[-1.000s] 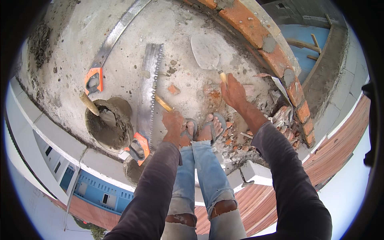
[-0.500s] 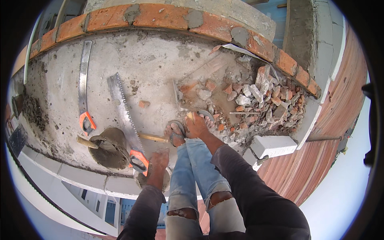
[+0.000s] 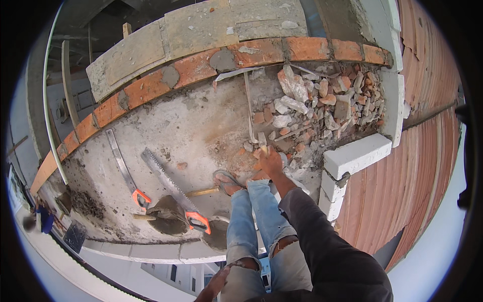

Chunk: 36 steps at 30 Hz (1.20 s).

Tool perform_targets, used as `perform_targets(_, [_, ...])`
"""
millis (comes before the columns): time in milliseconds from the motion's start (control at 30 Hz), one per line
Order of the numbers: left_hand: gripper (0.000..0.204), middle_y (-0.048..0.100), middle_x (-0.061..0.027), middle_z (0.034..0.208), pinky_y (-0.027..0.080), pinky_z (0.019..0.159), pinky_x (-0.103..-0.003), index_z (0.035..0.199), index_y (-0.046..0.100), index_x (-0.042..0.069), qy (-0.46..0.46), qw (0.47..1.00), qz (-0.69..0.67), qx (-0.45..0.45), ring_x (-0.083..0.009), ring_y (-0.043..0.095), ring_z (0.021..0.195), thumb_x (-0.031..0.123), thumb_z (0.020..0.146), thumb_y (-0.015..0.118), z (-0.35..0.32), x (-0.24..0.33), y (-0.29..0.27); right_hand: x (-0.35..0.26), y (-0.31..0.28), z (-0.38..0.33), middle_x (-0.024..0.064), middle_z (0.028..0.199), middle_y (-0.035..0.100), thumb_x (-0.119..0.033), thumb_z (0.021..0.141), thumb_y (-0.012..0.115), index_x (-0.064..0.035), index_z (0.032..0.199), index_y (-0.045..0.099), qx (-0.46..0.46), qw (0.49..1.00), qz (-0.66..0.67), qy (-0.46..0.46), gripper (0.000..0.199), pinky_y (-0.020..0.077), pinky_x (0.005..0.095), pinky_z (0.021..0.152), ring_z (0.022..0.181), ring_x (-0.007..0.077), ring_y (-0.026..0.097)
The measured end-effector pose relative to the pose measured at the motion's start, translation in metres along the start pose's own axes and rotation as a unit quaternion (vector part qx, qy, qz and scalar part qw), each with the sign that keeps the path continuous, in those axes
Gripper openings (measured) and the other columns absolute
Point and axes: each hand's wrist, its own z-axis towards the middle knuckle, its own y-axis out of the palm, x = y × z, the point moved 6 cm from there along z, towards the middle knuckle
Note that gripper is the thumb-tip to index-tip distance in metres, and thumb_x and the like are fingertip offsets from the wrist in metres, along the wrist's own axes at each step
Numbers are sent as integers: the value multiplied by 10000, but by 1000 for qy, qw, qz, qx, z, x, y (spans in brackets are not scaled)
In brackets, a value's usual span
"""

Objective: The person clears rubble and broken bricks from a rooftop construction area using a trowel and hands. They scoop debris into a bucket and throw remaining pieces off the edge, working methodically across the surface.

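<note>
My right hand (image 3: 271, 162) is closed around the short wooden handle of a hand tool (image 3: 263, 143). A thin, bent metal part lies by its front end, next to the rubble; I cannot make out the tool's exact kind. At the lower edge, my left hand (image 3: 218, 283) lies by my left knee, fingers stretched out and holding nothing visible. Broken brick and concrete rubble (image 3: 329, 108) lies beyond my right hand. Left of my feet are a coarse-toothed handsaw (image 3: 171, 178) with an orange handle and a second orange-handled saw (image 3: 121, 160).
A curved row of red bricks (image 3: 196, 69) with grey mortar edges the far side. White blocks (image 3: 357, 155) stand at the right edge, above corrugated roofing (image 3: 385, 196). A mortar-caked bucket (image 3: 168, 217), another container (image 3: 217, 234) and a wooden handle (image 3: 202, 192) lie to the left.
My left hand has drawn back from beside the large saw's handle to my knee. My right hand keeps the tool, now closer to the rubble. The view has shifted.
</note>
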Motion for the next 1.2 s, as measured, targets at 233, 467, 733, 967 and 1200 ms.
perform_targets(233, [961,575,-263,1425,505,1039,-429,1587,327,-29,50,938,287,190,-316,607,1267,535,927,741,-57,140,8,81,-83,-81,242,1192,693,-449,945,639,-43,1309,590,-122,991,3,52,548,529,537,982,1120,423,677])
perform_targets(467, [733,623,-234,1330,512,1054,-462,1412,516,-4,426,673,533,287,-392,637,1215,263,823,861,-65,426,106,148,-134,-9,225,1337,594,-478,939,679,-33,1384,546,-124,989,-75,-21,643,500,499,1035,1254,399,597])
perform_targets(733, [976,472,-177,1502,329,1217,-496,1547,414,55,540,206,763,290,-353,396,1463,298,738,902,87,683,305,207,-292,221,218,1527,464,-409,784,875,-18,1494,415,315,940,-127,28,932,407,548,1129,1401,428,449])
perform_targets(967, [1273,446,-192,1557,427,1154,-482,1666,198,114,395,139,857,300,-362,486,1380,388,679,953,171,755,339,203,-279,235,140,1412,543,-408,743,895,-85,1360,507,168,966,-117,157,797,375,544,1151,1393,434,444])
perform_targets(1200, [1279,537,-177,1410,477,1105,-479,1577,303,92,355,329,822,298,-372,548,1304,463,571,1001,156,752,325,176,-278,222,151,1169,642,-360,727,883,-92,1185,542,256,959,-96,76,630,506,548,930,1134,436,621])
